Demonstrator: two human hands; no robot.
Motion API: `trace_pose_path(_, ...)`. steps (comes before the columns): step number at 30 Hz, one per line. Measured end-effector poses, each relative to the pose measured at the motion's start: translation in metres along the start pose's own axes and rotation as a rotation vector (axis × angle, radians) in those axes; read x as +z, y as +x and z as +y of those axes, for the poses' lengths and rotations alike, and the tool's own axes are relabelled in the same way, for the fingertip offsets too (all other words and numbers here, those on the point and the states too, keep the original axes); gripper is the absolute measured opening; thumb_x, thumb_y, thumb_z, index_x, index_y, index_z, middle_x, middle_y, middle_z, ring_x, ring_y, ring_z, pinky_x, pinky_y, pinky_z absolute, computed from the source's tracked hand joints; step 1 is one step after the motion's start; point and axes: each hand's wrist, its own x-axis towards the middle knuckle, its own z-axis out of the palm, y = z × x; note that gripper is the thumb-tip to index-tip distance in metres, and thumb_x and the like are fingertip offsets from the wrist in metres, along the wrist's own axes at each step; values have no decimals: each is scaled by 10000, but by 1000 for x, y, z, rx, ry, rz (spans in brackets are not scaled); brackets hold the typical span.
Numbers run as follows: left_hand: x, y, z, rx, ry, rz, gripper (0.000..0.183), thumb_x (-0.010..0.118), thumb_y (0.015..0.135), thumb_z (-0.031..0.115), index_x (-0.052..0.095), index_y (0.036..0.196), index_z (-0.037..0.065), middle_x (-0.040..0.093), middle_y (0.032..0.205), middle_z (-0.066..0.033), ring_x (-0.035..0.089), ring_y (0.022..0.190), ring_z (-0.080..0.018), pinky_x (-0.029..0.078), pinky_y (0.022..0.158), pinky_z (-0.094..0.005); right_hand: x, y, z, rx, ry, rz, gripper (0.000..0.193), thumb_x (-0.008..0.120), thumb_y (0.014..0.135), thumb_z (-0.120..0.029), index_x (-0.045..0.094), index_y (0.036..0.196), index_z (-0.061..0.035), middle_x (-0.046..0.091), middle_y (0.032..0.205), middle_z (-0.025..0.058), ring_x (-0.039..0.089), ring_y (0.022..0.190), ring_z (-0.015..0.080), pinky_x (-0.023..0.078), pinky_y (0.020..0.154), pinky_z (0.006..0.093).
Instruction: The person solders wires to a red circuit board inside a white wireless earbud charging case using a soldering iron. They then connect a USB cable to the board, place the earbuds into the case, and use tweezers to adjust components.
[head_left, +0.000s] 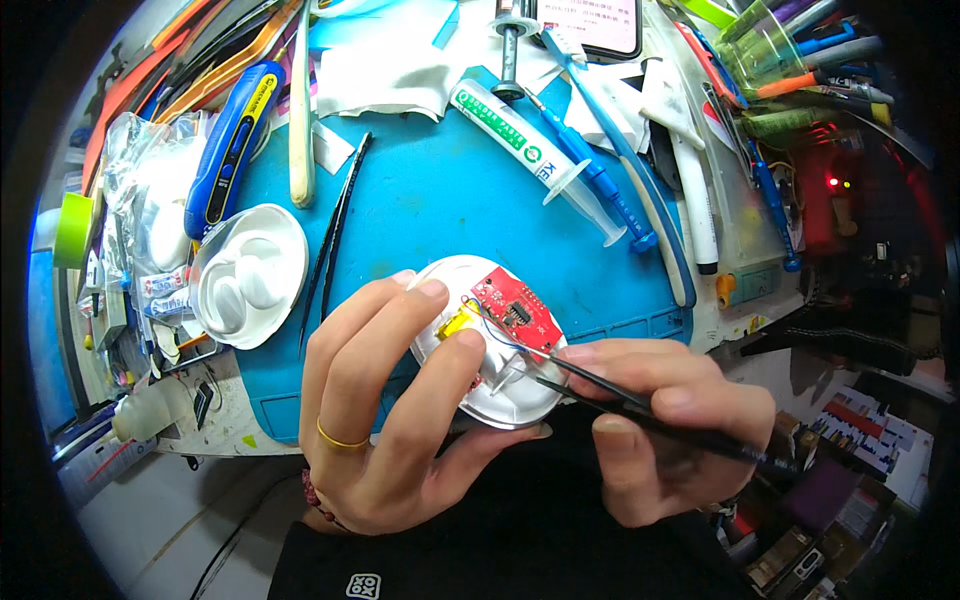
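Note:
A white rounded plastic shell (510, 398) is held up over the front edge of the blue mat by my left hand (390, 400), its fingers wrapped round the rim. Inside the shell sit a red circuit board (528, 310) with a black chip and a small yellow-wrapped part (458, 322), with thin wires between them. My right hand (680, 420) is closed on black tweezers (640, 402), whose tips reach in over the wires at the board's lower edge. Whether the tips grip a wire, I cannot tell. Another white shell piece (250, 275) lies to the left.
On the blue mat (400, 215) lie other black tweezers (335, 225), a blue utility knife (235, 150), a paste syringe (530, 150), a blue screwdriver (600, 180) and a toothbrush (625, 150). A phone (600, 25) is at the back. Tool cups crowd the right.

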Motion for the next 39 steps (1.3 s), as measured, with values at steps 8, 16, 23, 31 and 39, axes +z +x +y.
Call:
trace_pose_path(8,2,-2,-3,11,-8,18,614,816,902,469,612,1264,17,647,1300,-247,676,1121,-453,588,925,-533,9,-2,-1,-6,-38,-16,416,605,983,34,384,1327,-43,695,1223,312,734,1122,405,601,963,463)
trace_pose_path(16,2,-2,-3,11,0,20,612,796,920,481,615,1264,9,654,1293,-243,681,1122,-449,588,930,-530,6,2,-3,-3,-91,-50,426,653,978,12,397,1313,-55,704,1206,306,751,1087,390,618,932,442)
trace_pose_path(23,2,-3,-3,11,12,16,614,787,924,488,621,1255,-2,663,1279,-244,681,1129,-448,586,939,-530,7,4,-3,-25,-63,-31,450,727,941,-11,449,1292,-55,715,1157,322,758,1053,435,646,876,481)
trace_pose_path(31,2,-3,-2,9,5,15,632,777,929,500,616,1264,-11,669,1281,-244,676,1149,-440,576,965,-542,22,1,-8,-36,-193,22,427,717,967,-33,420,1272,-68,721,1145,298,765,1017,441,659,836,471)
trace_pose_path(39,2,-4,-3,18,2,16,630,767,940,498,613,1272,-15,677,1270,-238,675,1150,-439,571,969,-537,29,-1,-12,-74,-337,22,401,682,993,-42,398,1272,-91,718,1103,273,773,965,436,676,804,471)
